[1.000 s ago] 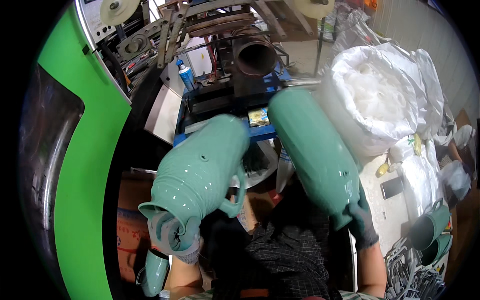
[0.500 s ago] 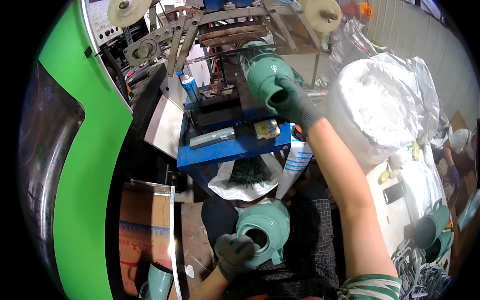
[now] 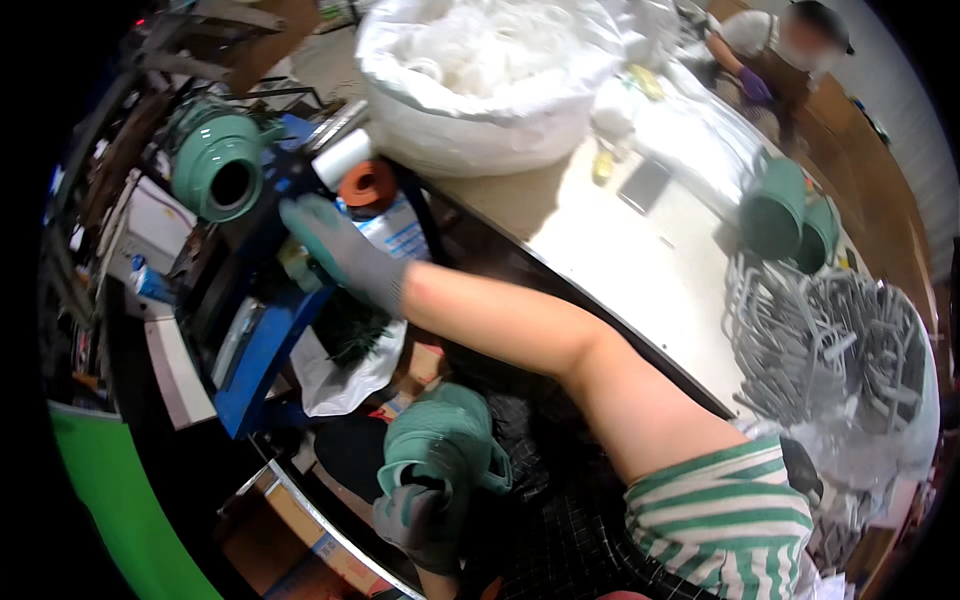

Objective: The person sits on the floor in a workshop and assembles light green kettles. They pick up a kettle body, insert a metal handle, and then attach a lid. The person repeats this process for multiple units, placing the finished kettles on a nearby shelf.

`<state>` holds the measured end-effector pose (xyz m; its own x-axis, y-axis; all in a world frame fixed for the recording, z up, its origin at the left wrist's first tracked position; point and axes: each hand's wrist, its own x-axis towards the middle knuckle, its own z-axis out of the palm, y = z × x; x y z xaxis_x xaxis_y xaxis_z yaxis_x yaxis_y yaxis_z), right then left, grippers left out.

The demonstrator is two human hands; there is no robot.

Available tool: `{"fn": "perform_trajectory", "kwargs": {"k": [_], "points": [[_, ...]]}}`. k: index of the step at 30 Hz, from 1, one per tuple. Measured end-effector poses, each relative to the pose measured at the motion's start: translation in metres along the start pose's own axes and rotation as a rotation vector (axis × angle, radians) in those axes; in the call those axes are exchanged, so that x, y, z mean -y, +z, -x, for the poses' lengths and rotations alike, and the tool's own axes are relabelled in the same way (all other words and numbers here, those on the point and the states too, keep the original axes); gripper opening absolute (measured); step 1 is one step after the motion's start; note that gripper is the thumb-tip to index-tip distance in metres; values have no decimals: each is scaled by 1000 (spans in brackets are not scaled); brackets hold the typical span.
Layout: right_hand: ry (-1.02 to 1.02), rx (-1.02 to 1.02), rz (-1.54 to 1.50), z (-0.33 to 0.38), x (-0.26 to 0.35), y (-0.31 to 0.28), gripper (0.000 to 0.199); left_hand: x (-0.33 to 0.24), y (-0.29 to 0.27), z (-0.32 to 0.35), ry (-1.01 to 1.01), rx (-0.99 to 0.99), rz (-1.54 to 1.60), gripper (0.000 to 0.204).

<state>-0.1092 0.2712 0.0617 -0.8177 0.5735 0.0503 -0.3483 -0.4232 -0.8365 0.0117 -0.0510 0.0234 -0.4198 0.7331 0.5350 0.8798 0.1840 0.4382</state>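
1. The right hand (image 3: 335,250), in a grey glove, reaches far out to the blue machine frame (image 3: 262,330). Its fingers lie flat and loosely spread, closed on nothing, just short of the green jug on the machine (image 3: 218,165).
2. That jug lies on its side on the fixture, its round dark mouth facing the camera, up at the left of the view.
3. The left hand (image 3: 420,515), also gloved, is down at the lap, fingers curled tight around a second green jug (image 3: 445,445). The grip sits at the jug's lower end, and the body rests against the dark checked clothing.
4. Judging by the pose, the outstretched hand is between grips. To do this well, it should take the mounted jug squarely by its body, not the rim, so it comes off or seats straight.
5. The lap jug looks steady, and a firm grip keeps it from rolling off.
6. On the tabletop (image 3: 640,270) to the right: a big white sack (image 3: 480,80), two more green jugs (image 3: 790,210) and a pile of grey wire handles (image 3: 830,340).
7. A co-worker (image 3: 770,55) stands at the far end, well apart.
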Motion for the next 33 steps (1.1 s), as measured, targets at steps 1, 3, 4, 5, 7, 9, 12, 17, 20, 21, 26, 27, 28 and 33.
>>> {"fn": "perform_trajectory", "kwargs": {"k": [1,3,4,5,7,9,12,17,20,21,26,27,28,33], "points": [[-61,44,54,39,-10,-28,45,7,-1,-5,66,27,-18,30],[5,-159,338,104,-24,-109,41,16,2,-16,128,54,-32,32],[-66,-277,543,140,-21,-156,39,16,2,-21,161,66,-36,33],[-58,-375,703,177,-7,-192,37,18,-2,-21,158,100,-51,36],[-145,-695,1020,239,19,-252,38,8,-8,-27,171,101,-30,37],[-10,-923,1482,297,80,-280,33,-1,-18,-30,178,126,-50,38],[464,-1174,2236,381,141,-320,50,-7,-4,-37,215,146,18,37],[851,-1185,2265,433,155,-357,47,-10,14,-42,300,133,-1,36],[1101,-1146,2163,424,169,-391,41,-11,9,-37,272,151,-16,36],[1138,-1130,2120,437,173,-405,40,-13,8,-38,292,159,-10,35],[772,-1302,2244,443,182,-389,35,6,17,-18,292,124,74,38],[671,-1296,2042,435,187,-384,36,9,18,-15,296,119,89,41],[578,-1277,1829,417,191,-368,38,12,16,-13,306,120,97,44],[89,-1012,1157,351,194,-329,38,14,11,-13,268,24,93,49]]}}
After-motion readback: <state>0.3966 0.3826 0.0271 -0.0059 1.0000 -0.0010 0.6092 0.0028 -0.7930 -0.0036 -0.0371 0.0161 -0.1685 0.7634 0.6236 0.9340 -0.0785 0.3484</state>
